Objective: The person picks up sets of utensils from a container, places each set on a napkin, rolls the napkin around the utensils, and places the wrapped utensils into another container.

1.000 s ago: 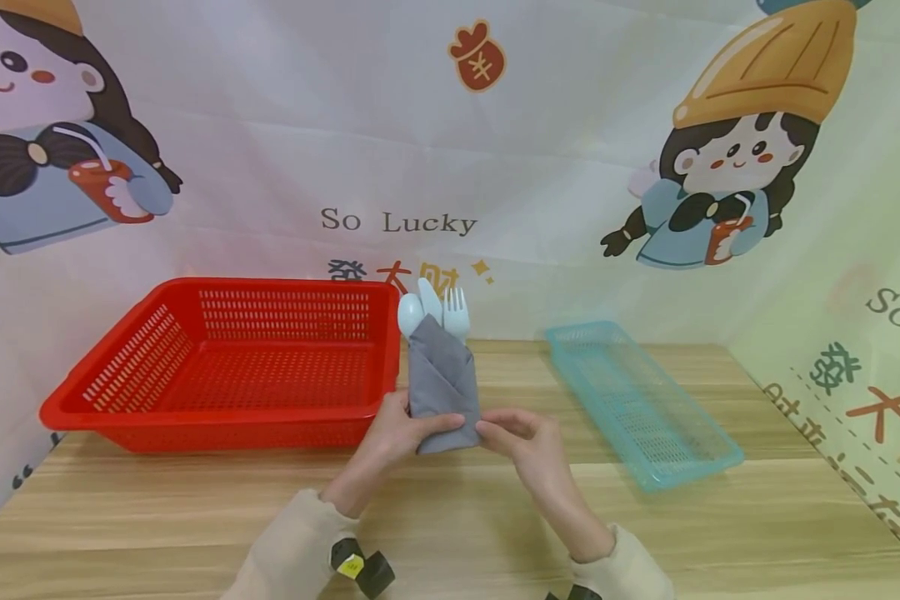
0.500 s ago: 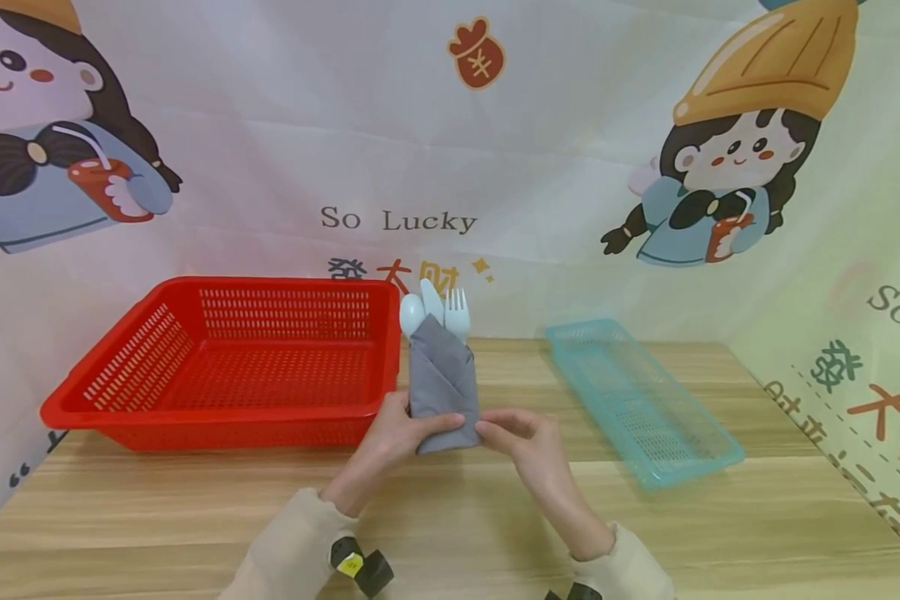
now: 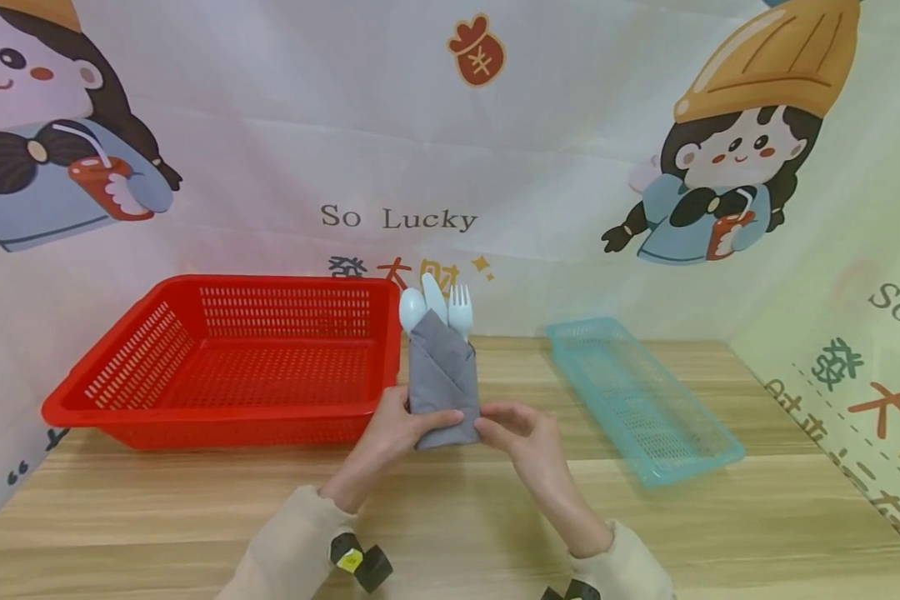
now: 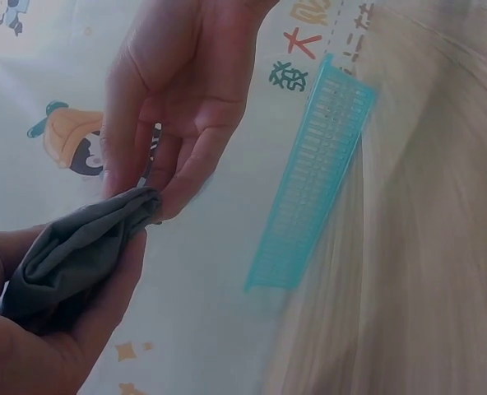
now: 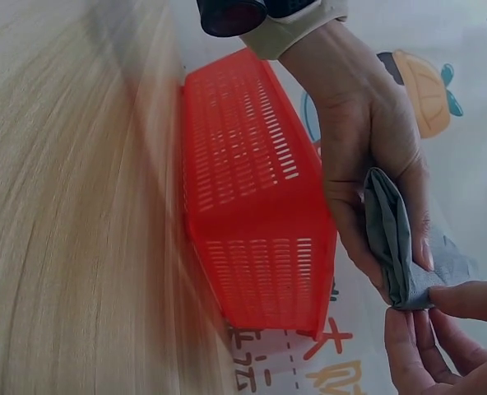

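A folded grey cloth napkin (image 3: pixel 442 379) is held up above the table, forming a pouch. Out of its top stick a pale spoon (image 3: pixel 412 310), a knife (image 3: pixel 434 296) and a fork (image 3: pixel 461 310); their handles are hidden inside. My left hand (image 3: pixel 397 429) grips the pouch's lower part, thumb across the front and fingers behind. At the lower right edge, my right hand (image 3: pixel 525 433) pinches the cloth between thumb and fingers. The right wrist view shows the napkin's folded layers (image 5: pixel 389 239) at the bottom end, between both hands.
On the left stands a red perforated plastic basket (image 3: pixel 232 417). A shallow translucent blue basket (image 3: pixel 690 467) lies on the right of the wooden table (image 3: pixel 450 533). Behind hangs a white printed backdrop (image 3: pixel 390 150).
Both hands keep their hold on the napkin. The cutlery tips and the pouch stand very slightly higher in view, with hardly any other motion.
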Demonstrator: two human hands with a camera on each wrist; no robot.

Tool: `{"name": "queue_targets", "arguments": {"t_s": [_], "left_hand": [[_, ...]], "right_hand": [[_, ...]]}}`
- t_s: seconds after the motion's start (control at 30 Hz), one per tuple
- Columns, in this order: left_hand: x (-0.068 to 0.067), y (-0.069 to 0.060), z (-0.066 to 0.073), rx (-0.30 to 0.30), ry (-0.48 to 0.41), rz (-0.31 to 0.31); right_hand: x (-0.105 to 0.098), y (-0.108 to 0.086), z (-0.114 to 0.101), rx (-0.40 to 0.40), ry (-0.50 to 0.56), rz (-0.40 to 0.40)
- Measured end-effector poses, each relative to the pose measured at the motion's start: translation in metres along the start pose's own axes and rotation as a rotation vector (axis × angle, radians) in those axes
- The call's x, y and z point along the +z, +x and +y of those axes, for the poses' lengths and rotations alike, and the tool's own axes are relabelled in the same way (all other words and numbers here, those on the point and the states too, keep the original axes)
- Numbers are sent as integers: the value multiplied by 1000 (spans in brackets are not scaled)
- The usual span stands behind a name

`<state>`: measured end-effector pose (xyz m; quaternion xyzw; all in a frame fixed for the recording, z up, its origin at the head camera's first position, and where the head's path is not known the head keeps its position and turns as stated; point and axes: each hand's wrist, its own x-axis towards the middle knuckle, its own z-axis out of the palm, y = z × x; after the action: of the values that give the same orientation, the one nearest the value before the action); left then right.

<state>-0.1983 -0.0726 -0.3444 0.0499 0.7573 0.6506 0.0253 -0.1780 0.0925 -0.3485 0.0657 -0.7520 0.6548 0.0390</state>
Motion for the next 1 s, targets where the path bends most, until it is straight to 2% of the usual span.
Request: {"name": "queue_targets", "arguments": {"t_s": [0.2, 0.4, 0.63, 0.8, 0.93, 1.0], "left_hand": [[-2, 1, 2, 9, 15, 14], [-6, 0, 6, -14, 18, 8], [-14, -1, 12, -36, 40, -12], [-28, -1, 18, -19, 78, -76], [-46, -1, 23, 6, 139, -134], [-58, -2, 25, -2, 165, -151]], "right_hand": [[1, 1, -2, 1, 44, -13], [2, 4, -2, -4, 82, -41], [2, 7, -2, -22, 77, -145], [2, 11, -6, -41, 106, -238], [4, 16, -8, -64, 100, -281], [5, 20, -10, -65, 87, -291]]}}
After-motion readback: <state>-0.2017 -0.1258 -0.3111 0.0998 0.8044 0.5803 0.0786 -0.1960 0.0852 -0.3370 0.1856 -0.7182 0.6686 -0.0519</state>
